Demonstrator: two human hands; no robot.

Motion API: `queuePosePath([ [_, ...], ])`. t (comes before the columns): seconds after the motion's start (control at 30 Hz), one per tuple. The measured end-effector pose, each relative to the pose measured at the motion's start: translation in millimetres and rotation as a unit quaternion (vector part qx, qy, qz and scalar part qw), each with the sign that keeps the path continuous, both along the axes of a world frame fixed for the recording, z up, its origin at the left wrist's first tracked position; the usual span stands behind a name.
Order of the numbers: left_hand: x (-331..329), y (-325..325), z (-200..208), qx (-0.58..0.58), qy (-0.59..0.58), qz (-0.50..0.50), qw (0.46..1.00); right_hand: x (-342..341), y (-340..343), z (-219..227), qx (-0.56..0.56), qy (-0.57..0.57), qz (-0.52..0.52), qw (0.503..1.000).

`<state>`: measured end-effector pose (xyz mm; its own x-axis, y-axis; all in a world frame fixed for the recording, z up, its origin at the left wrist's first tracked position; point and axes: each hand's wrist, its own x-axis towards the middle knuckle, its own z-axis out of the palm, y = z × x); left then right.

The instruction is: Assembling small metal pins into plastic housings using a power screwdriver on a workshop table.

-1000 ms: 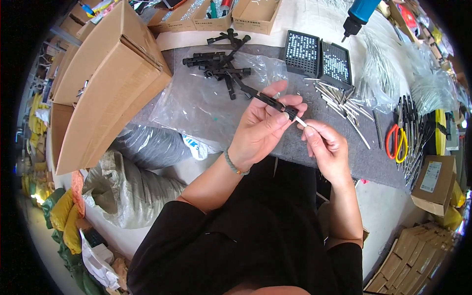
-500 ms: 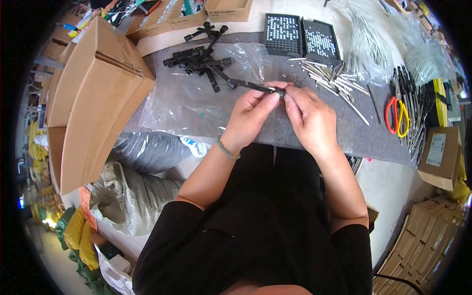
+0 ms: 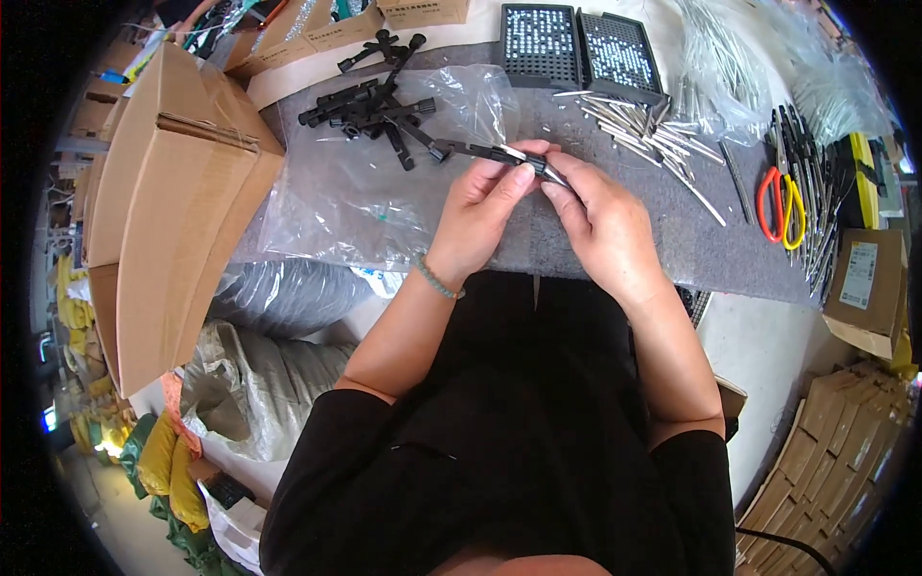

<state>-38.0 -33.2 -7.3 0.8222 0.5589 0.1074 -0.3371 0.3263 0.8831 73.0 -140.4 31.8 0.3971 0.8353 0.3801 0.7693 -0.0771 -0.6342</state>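
Note:
My left hand is closed round a long black tool handle, thumb on top near its thicker end. A slim silver rod shows at that end, pinched between the fingers of my right hand; its far end is hidden, and how far it sits in the handle cannot be seen. Beyond my left hand a heap of similar black handles lies on a clear plastic bag. Loose silver rods are strewn on the grey mat beyond my right hand.
Two black trays of small silver pieces stand at the back. On the right lie scissors with red and yellow handles, a bundle of dark metal rods and bagged rods. A large cardboard box leans at the left.
The view has shifted a little. My hands have drawn slightly apart, and a length of silver rod now shows between the handle's end and my right fingers.

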Motion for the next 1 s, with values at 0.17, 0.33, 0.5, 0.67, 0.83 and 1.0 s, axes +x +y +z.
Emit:
queuePosePath([
  [0.17,2,3,-6,0.012,-0.001,0.011,1.0,-1,-4,-2,-0.063,0.099,0.001,0.993],
  [0.33,0,4,-2,-0.02,-0.024,-0.021,0.999,2,-5,-5,-0.081,0.225,0.034,0.97],
  [0.5,-1,6,-2,-0.051,-0.047,-0.037,0.997,-2,-5,-1,-0.052,0.396,0.087,0.913],
  [0.67,-2,6,-2,-0.072,-0.065,-0.04,0.994,-2,-3,2,-0.094,0.404,0.071,0.907],
  [0.83,-2,6,-4,-0.069,-0.071,-0.039,0.994,-4,-2,-3,-0.071,0.385,0.06,0.918],
  [1.0,-3,8,-5,-0.066,-0.07,-0.041,0.995,-9,-2,-6,-0.03,0.297,0.039,0.954],
])
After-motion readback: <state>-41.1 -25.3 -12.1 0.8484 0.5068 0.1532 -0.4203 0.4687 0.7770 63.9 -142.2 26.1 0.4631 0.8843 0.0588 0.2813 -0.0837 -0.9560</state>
